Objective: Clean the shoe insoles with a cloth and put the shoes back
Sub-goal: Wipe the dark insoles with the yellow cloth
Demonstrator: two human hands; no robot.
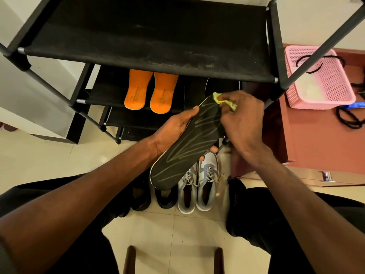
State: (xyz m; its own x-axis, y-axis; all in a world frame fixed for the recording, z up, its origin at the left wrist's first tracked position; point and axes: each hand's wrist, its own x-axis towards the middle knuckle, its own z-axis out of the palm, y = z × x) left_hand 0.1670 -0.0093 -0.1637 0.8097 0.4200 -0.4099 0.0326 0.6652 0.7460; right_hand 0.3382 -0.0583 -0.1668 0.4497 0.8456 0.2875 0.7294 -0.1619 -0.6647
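Observation:
My left hand (175,127) grips a black insole with yellow-green streaks (187,149) from underneath, thumb on its left edge, fingertips showing at its right edge. My right hand (241,119) pinches a small yellow cloth (225,99) against the insole's toe end. Two orange insoles (151,91) lie side by side on a lower shelf of the black shoe rack (150,56). On the floor below stand a pair of grey and white sneakers (197,188) and, to their left, black shoes (152,196), partly hidden by the insole.
A pink perforated basket (320,76) sits on a reddish-brown cabinet (296,135) right of the rack, with black cords beside it. The floor is cream tile. Dark wooden chair parts (130,260) show at the bottom edge. My knees in black trousers flank the shoes.

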